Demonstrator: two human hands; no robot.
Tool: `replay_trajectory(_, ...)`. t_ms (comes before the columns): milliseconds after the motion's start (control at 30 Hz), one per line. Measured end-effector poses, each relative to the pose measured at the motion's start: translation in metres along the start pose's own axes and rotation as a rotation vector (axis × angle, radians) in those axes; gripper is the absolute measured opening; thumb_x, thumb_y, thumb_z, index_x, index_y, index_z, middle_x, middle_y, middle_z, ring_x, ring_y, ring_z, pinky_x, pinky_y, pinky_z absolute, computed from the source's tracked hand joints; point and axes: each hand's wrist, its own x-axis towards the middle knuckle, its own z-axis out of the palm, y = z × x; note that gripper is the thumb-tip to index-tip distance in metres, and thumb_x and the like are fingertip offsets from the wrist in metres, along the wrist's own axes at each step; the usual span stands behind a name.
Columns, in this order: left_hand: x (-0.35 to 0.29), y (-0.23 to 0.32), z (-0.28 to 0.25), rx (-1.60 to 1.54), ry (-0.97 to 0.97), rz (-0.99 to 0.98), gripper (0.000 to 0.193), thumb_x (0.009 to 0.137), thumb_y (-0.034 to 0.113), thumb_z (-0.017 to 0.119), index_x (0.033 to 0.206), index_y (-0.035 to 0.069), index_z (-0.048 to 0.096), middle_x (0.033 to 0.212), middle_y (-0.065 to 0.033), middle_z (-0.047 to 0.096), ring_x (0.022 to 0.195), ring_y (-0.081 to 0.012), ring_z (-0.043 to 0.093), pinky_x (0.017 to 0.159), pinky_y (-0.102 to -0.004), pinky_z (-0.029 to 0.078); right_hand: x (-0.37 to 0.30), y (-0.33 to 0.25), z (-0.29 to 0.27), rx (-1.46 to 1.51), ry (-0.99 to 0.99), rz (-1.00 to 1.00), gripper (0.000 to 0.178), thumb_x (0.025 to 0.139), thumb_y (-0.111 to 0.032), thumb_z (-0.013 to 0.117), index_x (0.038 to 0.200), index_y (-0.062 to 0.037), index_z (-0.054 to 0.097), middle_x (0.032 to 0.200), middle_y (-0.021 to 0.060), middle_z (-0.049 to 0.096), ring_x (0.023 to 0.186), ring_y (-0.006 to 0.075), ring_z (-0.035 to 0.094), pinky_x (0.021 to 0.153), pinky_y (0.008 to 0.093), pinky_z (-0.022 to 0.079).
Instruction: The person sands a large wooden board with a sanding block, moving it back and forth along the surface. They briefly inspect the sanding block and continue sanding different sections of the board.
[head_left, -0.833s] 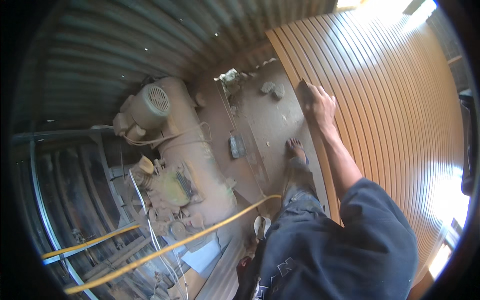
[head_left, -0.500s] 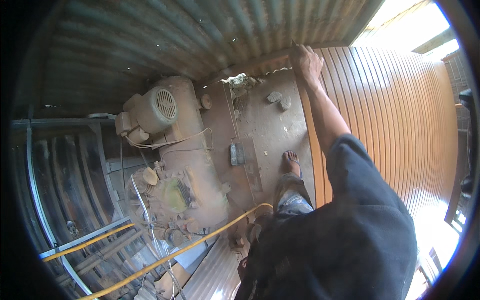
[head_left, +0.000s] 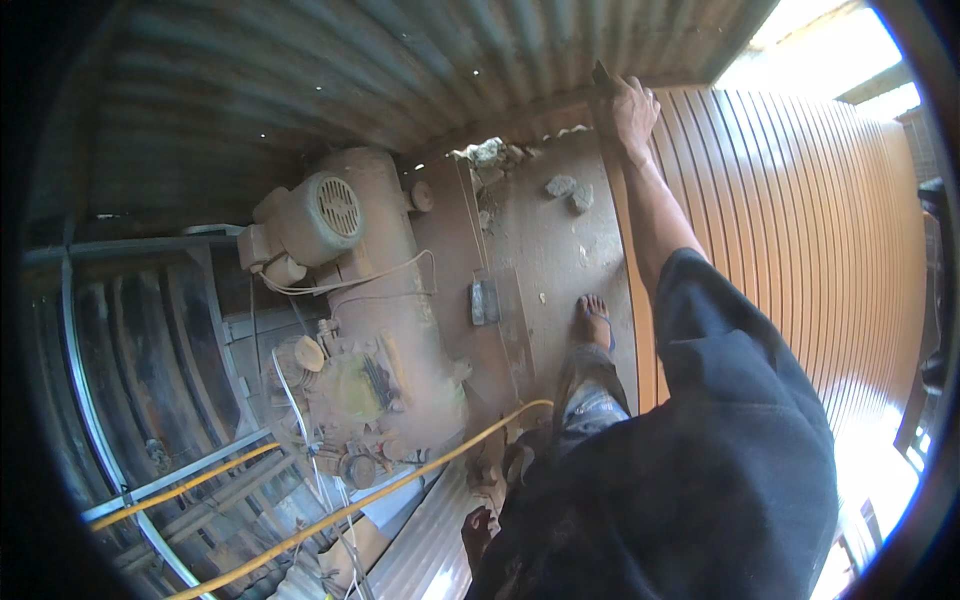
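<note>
We observe the right hand [head_left: 632,115] at the far left corner of the glossy orange-brown panel with parallel grooves [head_left: 780,240]. The panel extends rightward and back toward the body from the grip, its left edge and grooves running away from the wearer. Fingers appear closed around a dark, flat, pointed piece [head_left: 603,88]; we cannot determine its material or contact with the panel. The left hand is out of view.

1 fisheye head view, downward from close above the shirt [head_left: 690,480] onto the floor [head_left: 555,245]
</note>
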Motion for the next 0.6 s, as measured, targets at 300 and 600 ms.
replay_trajectory(300, -0.035, -0.004, -0.012, -0.016, 0.026, -0.218, 0.045, 0.105, 0.032, 0.070, 0.136, -0.001, 0.065, 0.128, -0.0150, 0.074, 0.116, -0.0238, 0.073, 0.097, -0.0386, 0.060, -0.120, 0.011, -0.048, 0.105, -0.020, 0.175, 0.028, 0.096, -0.034, 0.067, 0.114, -0.0144, 0.076, 0.114, 0.0123, 0.073, 0.118, 0.0378, 0.065, 0.102, 0.0546, 0.045)
replay_trajectory(600, -0.001, 0.011, -0.041, 0.228, -0.025, 0.161, 0.032, 0.099, 0.027, 0.075, 0.122, 0.006, 0.072, 0.113, -0.0103, 0.077, 0.099, -0.0222, 0.077, 0.079, -0.0377, 0.058, -0.130, 0.000, -0.052, 0.184, -0.057, 0.011, 0.028, 0.091, -0.023, 0.070, 0.118, -0.0150, 0.074, 0.115, 0.0132, 0.070, 0.117, 0.0362, 0.063, 0.103, 0.0532, 0.045)
